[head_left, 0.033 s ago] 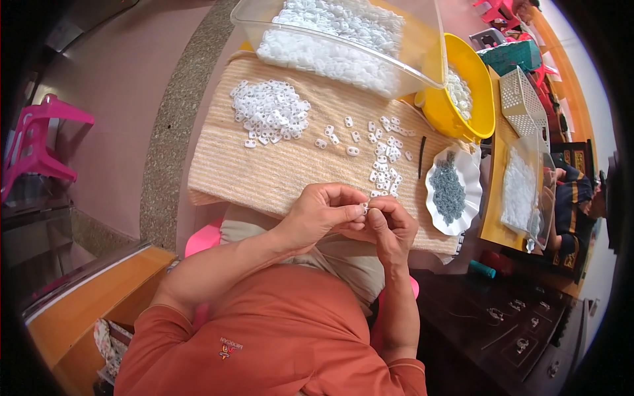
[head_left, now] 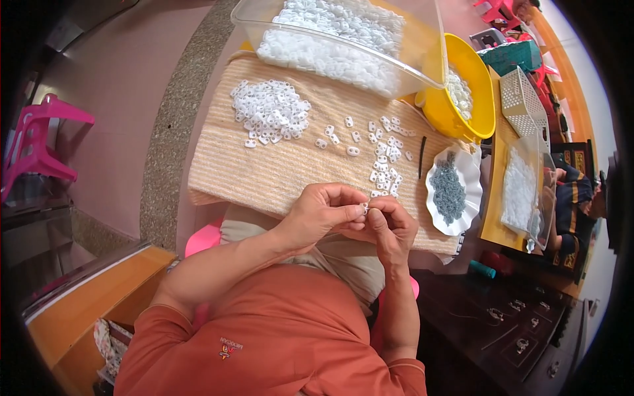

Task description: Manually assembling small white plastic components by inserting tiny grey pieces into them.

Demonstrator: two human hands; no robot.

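My left hand (head_left: 316,216) pinches a small white plastic two-hole piece (head_left: 364,208) between thumb and forefinger, just past the table's near edge. Against its right side, my right hand (head_left: 393,228) is closed in a pinch; whatever lies between those fingertips is too small to make out. Directly beyond my hands lies a loose column of white two-hole pieces (head_left: 382,175) on a striped beige cloth (head_left: 264,178). A larger heap of the same pieces (head_left: 271,112) sits at the far left. To the right, a white wavy-rimmed dish (head_left: 470,198) holds tiny grey-blue bits (head_left: 448,191).
A clear bin (head_left: 422,63) of white pieces stands at the back, beside a yellow basin (head_left: 485,99). A thin black strip (head_left: 421,157) lies near the dish. Another person (head_left: 571,204) is at the right, by a second clear tub (head_left: 545,178). A pink stool (head_left: 49,145) stands left.
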